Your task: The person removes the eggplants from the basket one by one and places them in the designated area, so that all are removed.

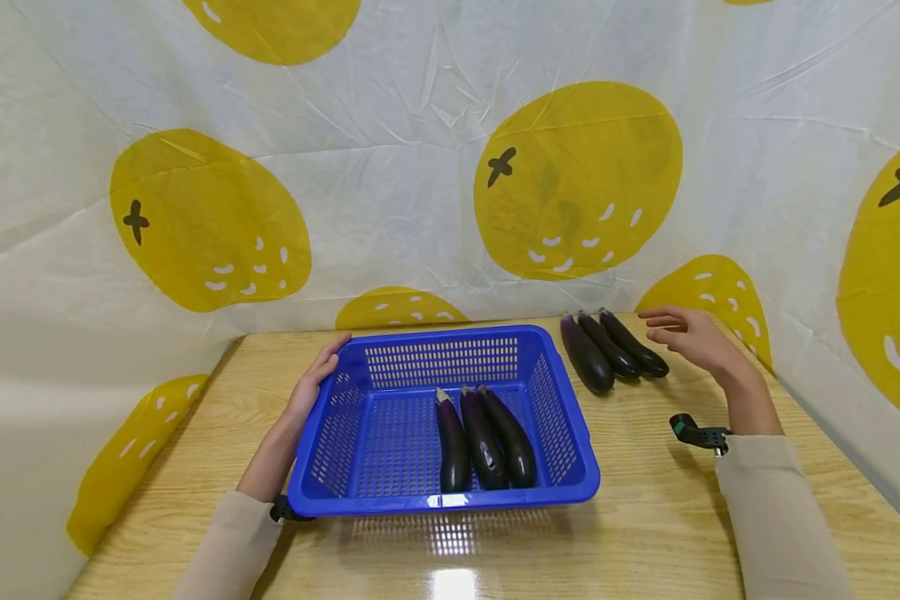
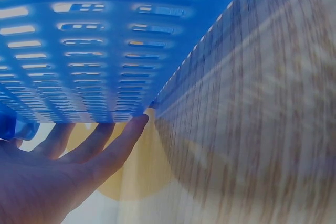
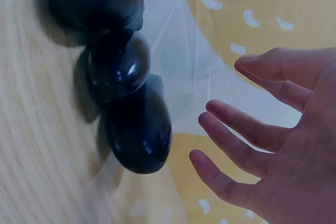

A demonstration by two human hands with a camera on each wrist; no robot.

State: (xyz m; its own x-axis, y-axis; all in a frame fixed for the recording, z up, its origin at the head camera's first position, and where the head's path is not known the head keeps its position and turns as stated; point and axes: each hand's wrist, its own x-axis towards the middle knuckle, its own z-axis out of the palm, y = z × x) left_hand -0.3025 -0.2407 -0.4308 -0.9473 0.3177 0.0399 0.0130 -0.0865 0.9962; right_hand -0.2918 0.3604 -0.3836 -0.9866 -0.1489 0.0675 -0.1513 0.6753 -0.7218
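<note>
A blue plastic basket (image 1: 322, 506) with slotted walls stands on the table, and three dark purple eggplants (image 1: 483, 442) lie side by side in its right half. My left hand (image 1: 311, 383) touches the basket's left side near the far corner. In the left wrist view, its fingers (image 2: 118, 148) extend along the outer wall, while the thumb is mostly hidden. To the right of the basket, three more eggplants (image 1: 607, 350) lie on the table. Beside them my right hand (image 1: 693, 337) is raised, fingers spread and slightly bent, holding nothing and apart from the eggplants (image 3: 139, 129).
The wood-grain table (image 1: 645, 533) extends around the basket. A white cloth with yellow fruit prints (image 1: 390, 192) hangs along the back and both sides, close behind the basket and the loose eggplants. Each wrist wears a small black camera mount (image 1: 693, 432).
</note>
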